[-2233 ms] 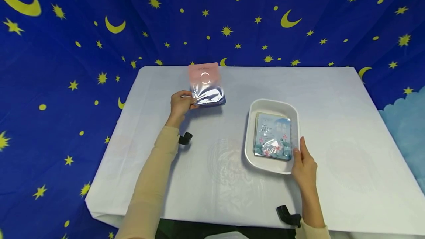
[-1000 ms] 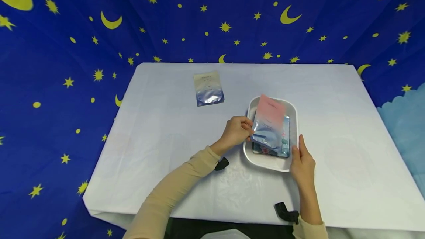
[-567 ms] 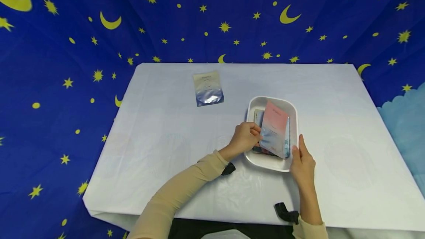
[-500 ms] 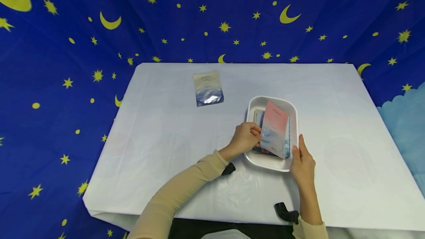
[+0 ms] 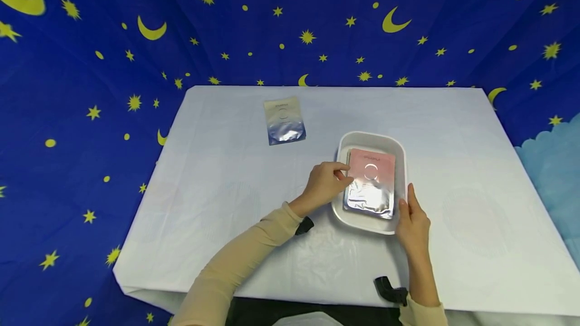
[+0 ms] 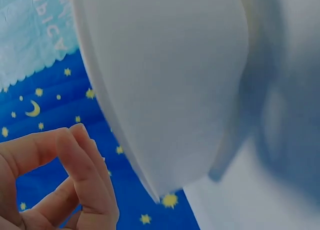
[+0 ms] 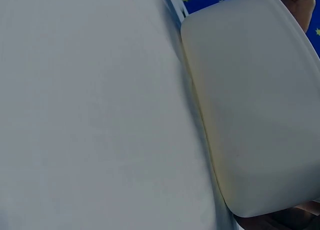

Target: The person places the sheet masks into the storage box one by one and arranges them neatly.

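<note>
A pink sheet mask packet [image 5: 372,182] with a silvery lower part lies flat in the white plastic tray [image 5: 364,224], on top of the other packets stacked there. My left hand [image 5: 325,182] hovers over the tray's left rim, fingertips right at the packet's left edge. Its thumb and index finger stand slightly apart with nothing between them; the left wrist view shows the same loosely bent fingers [image 6: 85,165] beside the tray's outer wall. At the right side my right hand [image 5: 414,228] holds the tray's rim, thumb on the edge and fingers along the outside.
Toward the back left of the white-covered table [image 5: 217,140] lies a cream-and-blue mask packet [image 5: 285,120]. Behind the table hangs a blue curtain [image 5: 254,24] with yellow moons and stars. Black wrist mounts [image 5: 390,291] stick out beside both forearms.
My left hand brought the pink packet from the back left into the tray, laid it flat on the stack and let it go, drawing slightly left. My right hand kept its hold on the tray.
</note>
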`<state>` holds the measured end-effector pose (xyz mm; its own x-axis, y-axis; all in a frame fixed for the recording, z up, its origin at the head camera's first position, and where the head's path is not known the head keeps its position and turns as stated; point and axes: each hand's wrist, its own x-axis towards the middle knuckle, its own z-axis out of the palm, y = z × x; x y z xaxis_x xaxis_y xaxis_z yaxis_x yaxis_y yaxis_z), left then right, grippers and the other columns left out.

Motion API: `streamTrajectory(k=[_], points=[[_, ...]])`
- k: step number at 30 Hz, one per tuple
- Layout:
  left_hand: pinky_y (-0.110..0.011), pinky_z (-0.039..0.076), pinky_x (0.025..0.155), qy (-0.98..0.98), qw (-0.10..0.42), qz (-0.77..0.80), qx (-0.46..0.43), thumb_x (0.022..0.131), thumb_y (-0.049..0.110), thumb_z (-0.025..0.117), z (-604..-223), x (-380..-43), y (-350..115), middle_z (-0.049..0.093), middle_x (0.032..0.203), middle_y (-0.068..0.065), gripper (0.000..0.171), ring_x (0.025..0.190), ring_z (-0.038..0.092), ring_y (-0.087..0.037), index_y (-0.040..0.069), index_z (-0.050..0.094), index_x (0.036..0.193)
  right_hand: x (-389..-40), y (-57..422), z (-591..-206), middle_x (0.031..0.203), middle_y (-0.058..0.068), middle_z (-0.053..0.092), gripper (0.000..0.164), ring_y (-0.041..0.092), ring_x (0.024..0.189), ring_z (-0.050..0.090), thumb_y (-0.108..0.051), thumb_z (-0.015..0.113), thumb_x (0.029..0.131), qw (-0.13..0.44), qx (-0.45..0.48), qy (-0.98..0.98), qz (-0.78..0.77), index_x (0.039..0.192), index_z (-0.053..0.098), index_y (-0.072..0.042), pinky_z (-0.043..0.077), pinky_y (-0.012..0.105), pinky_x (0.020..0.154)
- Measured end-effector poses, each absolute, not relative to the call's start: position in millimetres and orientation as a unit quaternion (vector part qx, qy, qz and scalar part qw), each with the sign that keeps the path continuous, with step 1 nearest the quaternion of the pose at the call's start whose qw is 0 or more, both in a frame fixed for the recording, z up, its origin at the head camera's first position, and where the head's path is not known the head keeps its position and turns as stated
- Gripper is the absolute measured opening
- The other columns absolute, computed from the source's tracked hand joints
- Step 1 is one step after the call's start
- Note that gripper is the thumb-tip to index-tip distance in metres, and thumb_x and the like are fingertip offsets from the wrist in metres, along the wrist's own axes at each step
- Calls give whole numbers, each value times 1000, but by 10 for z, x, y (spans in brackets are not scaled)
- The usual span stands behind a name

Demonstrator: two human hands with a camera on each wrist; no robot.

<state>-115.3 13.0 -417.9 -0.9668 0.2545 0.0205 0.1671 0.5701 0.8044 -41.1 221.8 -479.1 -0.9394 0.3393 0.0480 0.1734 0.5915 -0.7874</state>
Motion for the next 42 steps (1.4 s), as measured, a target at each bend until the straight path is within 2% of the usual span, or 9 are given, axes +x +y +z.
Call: streamTrajectory(k=[5,11,16,18,21,24,29,37,42], points=[[-19,40,46,887,37,454,79,79,22,66,-4160,-1286,-55,65,73,0,29,50,54,-5,9,65,105,-418,2210,-4793,135,15,38,45,36,122,36,-23,39,95,101,-143,-889,423,137,31,-13,33,52,95],[-27,44,57,910,-38,413,1,77,25,67,-4224,-1569,-400,66,77,-2,30,64,59,-15,12,66,104,-417,2208,-4805,134,16,39,44,36,122,37,-23,39,95,106,-140,-889,423,137,32,-13,34,53,94],[-40,45,73,924,-80,361,-98,76,26,66,-4417,-1946,-768,60,95,-17,40,87,57,-30,3,62,108,-400,2216,-4803,135,16,38,45,36,122,36,-24,38,95,101,-140,-888,425,137,31,-12,33,52,95],[-42,43,79,926,-71,346,-134,77,27,64,-4509,-2075,-890,53,101,-23,44,92,53,-35,-3,58,109,-384,2225,-4799,136,15,37,45,36,123,35,-25,37,95,94,-144,-887,428,138,30,-13,32,52,96],[-43,40,83,928,-32,330,-171,80,31,61,-4633,-2218,-1008,47,104,-24,45,95,49,-37,-7,55,105,-358,2237,-4802,136,15,36,45,36,124,34,-26,37,95,84,-149,-887,429,138,29,-14,31,52,97],[-43,39,83,931,1,306,-198,79,37,60,-4713,-2304,-1052,47,104,-24,48,96,47,-36,-6,55,100,-339,2237,-4816,136,16,37,45,37,123,35,-26,37,95,81,-151,-888,426,138,29,-14,32,53,96],[-43,41,80,947,25,242,-209,74,45,64,-4758,-2409,-1016,47,104,-22,55,98,46,-35,-3,57,98,-335,2222,-4828,136,15,37,45,37,123,35,-27,37,95,81,-156,-889,423,138,30,-14,32,53,95],[-39,43,75,950,23,182,-251,68,27,66,-4748,-2506,-957,45,104,-17,36,95,47,-30,3,62,95,-364,2211,-4819,137,13,36,45,35,124,35,-27,36,95,86,-154,-886,428,138,30,-14,31,52,97],[-39,46,73,939,13,228,-257,68,21,65,-4734,-2533,-993,45,104,-18,36,93,51,-31,0,59,96,-394,2202,-4788,137,13,37,45,34,124,35,-27,36,95,90,-153,-886,429,138,30,-16,31,51,97]])
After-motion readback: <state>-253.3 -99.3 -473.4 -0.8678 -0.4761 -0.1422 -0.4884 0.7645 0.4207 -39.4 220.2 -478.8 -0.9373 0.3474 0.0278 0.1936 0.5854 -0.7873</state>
